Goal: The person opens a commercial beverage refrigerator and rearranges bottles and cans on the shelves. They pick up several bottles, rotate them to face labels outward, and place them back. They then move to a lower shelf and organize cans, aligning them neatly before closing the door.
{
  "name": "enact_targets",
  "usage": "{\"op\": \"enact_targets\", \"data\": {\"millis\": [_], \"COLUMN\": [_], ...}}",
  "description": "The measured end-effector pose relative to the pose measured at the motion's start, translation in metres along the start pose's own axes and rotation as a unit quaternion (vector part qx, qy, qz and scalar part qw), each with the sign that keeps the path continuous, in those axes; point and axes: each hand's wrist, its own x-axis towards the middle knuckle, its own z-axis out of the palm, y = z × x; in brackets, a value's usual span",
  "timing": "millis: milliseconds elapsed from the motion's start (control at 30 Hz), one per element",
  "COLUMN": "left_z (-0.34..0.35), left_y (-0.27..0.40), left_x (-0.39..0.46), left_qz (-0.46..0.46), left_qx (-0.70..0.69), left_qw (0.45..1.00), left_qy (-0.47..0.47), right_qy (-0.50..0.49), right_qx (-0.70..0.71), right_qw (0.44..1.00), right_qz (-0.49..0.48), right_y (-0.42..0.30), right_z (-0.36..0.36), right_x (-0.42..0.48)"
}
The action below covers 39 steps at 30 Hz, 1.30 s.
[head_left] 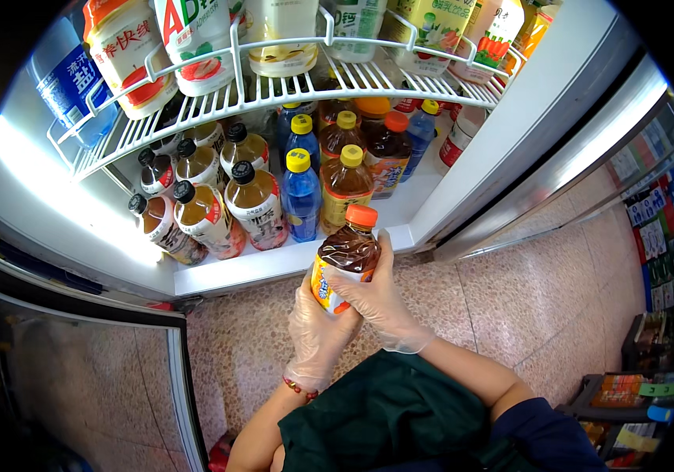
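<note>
Between my two gloved hands is a plastic bottle of dark brown drink [349, 253] with an orange cap and a yellow-and-orange label. My left hand [316, 330] grips its lower part from the left. My right hand [381, 295] wraps its right side, with the thumb across the label. Both hands wear thin clear gloves. The bottle tilts slightly, just outside the front edge of an open drinks fridge. Closest to it inside are a yellow-capped bottle of amber drink [346, 186] and a blue bottle [301, 200] with a yellow cap.
Several black-capped bottles [254, 206] stand at the left of the fridge floor [290, 251]. Overhead, a white wire shelf [290, 88] holds several milk drinks. A glass door [178, 377] swings out at lower left. Store shelves [626, 407] line the right, beyond the tiled floor [520, 289].
</note>
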Motion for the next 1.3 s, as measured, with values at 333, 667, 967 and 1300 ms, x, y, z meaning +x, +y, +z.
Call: {"op": "enact_targets", "data": {"millis": [333,667,967,1300], "left_z": [-0.003,-0.04,-0.047,-0.034], "left_y": [0.01,-0.002,-0.002,-0.036], "left_x": [-0.005,0.001,-0.01,-0.009], "left_qz": [0.139,-0.104,-0.2,-0.166], "left_qx": [0.149,-0.448,-0.378,-0.304], "left_qw": [0.979,0.85,0.832,0.91], "left_qy": [0.016,-0.257,-0.352,-0.227], "right_qy": [-0.064,-0.172,-0.276,-0.241], "right_qx": [0.104,0.16,0.213,0.242], "right_qw": [0.992,0.968,0.935,0.937], "right_qz": [-0.031,0.091,0.061,0.077], "right_y": [-0.011,-0.059,-0.043,-0.001], "right_z": [-0.02,-0.054,-0.056,-0.06], "right_x": [0.005,-0.006,0.015,0.026]}}
